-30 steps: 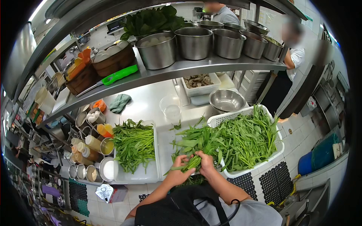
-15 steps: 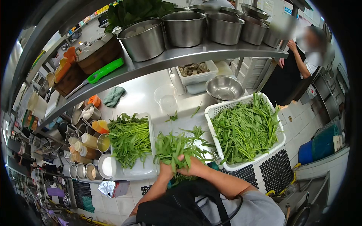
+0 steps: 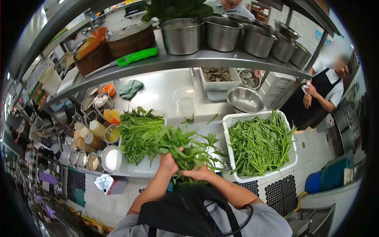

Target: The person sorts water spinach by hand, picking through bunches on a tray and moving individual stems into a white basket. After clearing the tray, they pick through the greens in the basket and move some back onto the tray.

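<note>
Both hands are at a loose bunch of water spinach (image 3: 183, 148) in front of my body. My left hand (image 3: 169, 162) is wrapped round the stems on the left side of the bunch. My right hand (image 3: 199, 173) grips it lower and to the right, its fingers partly hidden by leaves. To the left, more water spinach (image 3: 138, 136) lies with stems aligned in a clear plastic tray (image 3: 140, 170), and the bunch's leaves reach its edge. On the right, a white perforated basket (image 3: 258, 179) is heaped with loose leafy stems (image 3: 258, 146).
Several sauce bottles (image 3: 96, 128) and a bowl of white powder (image 3: 111, 158) stand at left. A metal bowl (image 3: 245, 100) and a tub of shrimp (image 3: 217, 75) are at the back. Above runs a steel shelf (image 3: 177, 59) with metal pots (image 3: 181, 37). Another person (image 3: 319, 91) stands at right.
My hands have moved apart, the left one shifting left with the bunch toward the tray. The view has turned slightly. At the back, another person and a bowl of shrimp have come into view.
</note>
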A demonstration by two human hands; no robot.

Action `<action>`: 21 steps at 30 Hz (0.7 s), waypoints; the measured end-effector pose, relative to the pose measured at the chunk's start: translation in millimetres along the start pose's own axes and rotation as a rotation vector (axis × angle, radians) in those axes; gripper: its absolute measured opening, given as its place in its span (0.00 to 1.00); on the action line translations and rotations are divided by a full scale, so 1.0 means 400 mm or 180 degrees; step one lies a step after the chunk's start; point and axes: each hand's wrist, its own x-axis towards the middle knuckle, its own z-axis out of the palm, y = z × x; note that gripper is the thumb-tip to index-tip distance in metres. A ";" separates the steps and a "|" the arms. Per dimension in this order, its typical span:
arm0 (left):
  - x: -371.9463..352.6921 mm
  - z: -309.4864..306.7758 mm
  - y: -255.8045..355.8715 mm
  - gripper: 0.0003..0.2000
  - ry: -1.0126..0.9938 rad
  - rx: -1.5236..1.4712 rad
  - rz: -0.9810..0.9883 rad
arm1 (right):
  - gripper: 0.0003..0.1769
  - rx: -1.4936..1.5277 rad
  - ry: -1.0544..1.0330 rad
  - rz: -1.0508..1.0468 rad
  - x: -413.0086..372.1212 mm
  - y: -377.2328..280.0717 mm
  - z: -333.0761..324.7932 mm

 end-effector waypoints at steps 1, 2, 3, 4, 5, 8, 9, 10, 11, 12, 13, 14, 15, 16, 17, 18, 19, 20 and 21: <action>-0.005 0.013 0.003 0.16 -0.0009 -0.0056 -0.0095 | 0.30 -0.0241 0.0138 -0.0012 -0.005 0.011 -0.004; -0.009 0.019 0.001 0.16 0.0033 -0.0116 -0.0179 | 0.29 -0.0459 0.0227 -0.0014 -0.013 0.023 0.000; -0.008 0.012 -0.001 0.16 0.0089 -0.0092 -0.0216 | 0.26 -0.0749 0.0094 0.0177 -0.014 0.005 -0.008; -0.008 -0.002 -0.009 0.16 0.0195 -0.0086 -0.0255 | 0.26 -0.0477 0.0183 0.0312 -0.024 -0.025 -0.003; -0.005 -0.016 -0.017 0.15 0.0128 -0.0130 -0.0243 | 0.27 -0.0299 -0.0086 0.0356 -0.021 -0.019 -0.010; -0.020 -0.015 -0.016 0.10 0.0164 -0.0071 -0.0083 | 0.23 -0.0193 -0.0013 0.0776 -0.018 -0.006 -0.006; -0.021 -0.027 -0.025 0.10 0.0270 -0.0115 -0.0049 | 0.22 -0.0313 0.0085 0.0809 -0.027 -0.055 -0.001; -0.018 -0.037 -0.031 0.10 0.0194 -0.0158 -0.0091 | 0.24 -0.0283 0.0037 0.0877 -0.029 -0.043 0.004; -0.018 -0.047 -0.035 0.10 0.0095 -0.0194 -0.0144 | 0.26 -0.0253 0.0015 0.0942 -0.031 -0.025 0.001; -0.029 -0.044 -0.031 0.11 0.0241 -0.0234 -0.0285 | 0.26 -0.0257 -0.0027 0.0971 -0.036 0.003 0.000; -0.034 -0.049 -0.033 0.11 0.0274 -0.0259 -0.0272 | 0.29 -0.0338 -0.0006 0.1051 -0.038 0.032 -0.002; -0.038 -0.052 -0.034 0.11 0.0329 -0.0227 -0.0257 | 0.32 -0.0423 0.0018 0.1124 -0.041 0.055 -0.004; -0.042 -0.055 -0.035 0.11 0.0382 -0.0194 -0.0249 | 0.32 -0.0437 -0.0011 0.1137 -0.044 0.059 -0.004; -0.046 -0.059 -0.036 0.11 0.0397 -0.0213 -0.0239 | 0.34 -0.0535 0.0022 0.1136 -0.046 0.061 -0.003; -0.048 -0.062 -0.034 0.11 0.0456 -0.0183 -0.0230 | 0.36 -0.0635 0.0061 0.1126 -0.044 0.061 -0.004; -0.050 -0.064 -0.028 0.12 0.0511 -0.0148 -0.0222 | 0.36 -0.0646 0.0049 0.1121 -0.040 0.055 -0.003; -0.051 -0.066 -0.021 0.12 0.0512 -0.0156 -0.0211 | 0.34 -0.0613 0.0063 0.1116 -0.036 0.046 -0.004; -0.053 -0.070 -0.012 0.13 0.0471 -0.0178 -0.0142 | 0.32 -0.0579 0.0080 0.1113 -0.032 0.034 -0.004; -0.055 -0.073 -0.001 0.14 0.0429 -0.0202 -0.0074 | 0.32 -0.0588 0.0073 0.1111 -0.020 -0.002 -0.005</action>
